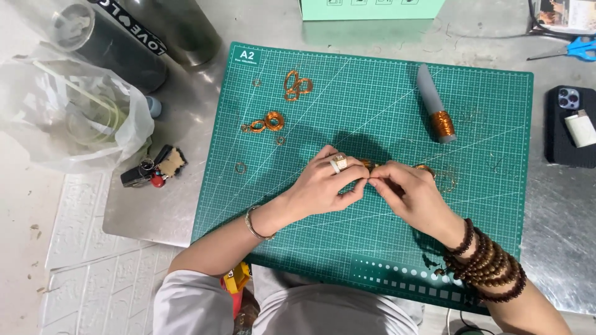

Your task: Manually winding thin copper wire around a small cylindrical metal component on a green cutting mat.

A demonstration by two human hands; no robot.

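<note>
My left hand (326,183) and my right hand (410,195) meet at the middle of a green cutting mat (372,236). Between their fingertips they pinch a small copper wire piece (370,166), mostly hidden by the fingers. A ring sits on my left hand and a thin bangle on its wrist. Dark wooden bead bracelets (487,263) wrap my right wrist. Loose copper wire (444,177) trails from behind my right hand. A grey rod wound with copper wire (436,105) lies on the mat beyond my right hand.
Two coiled copper wire shapes (297,85) (268,122) and small wire rings lie on the mat's left part. A plastic bag (68,111), dark bottles (118,43) and keys (152,169) sit at left. A phone (568,127), blue scissors (577,48) and a teal box (371,8) lie beyond the mat.
</note>
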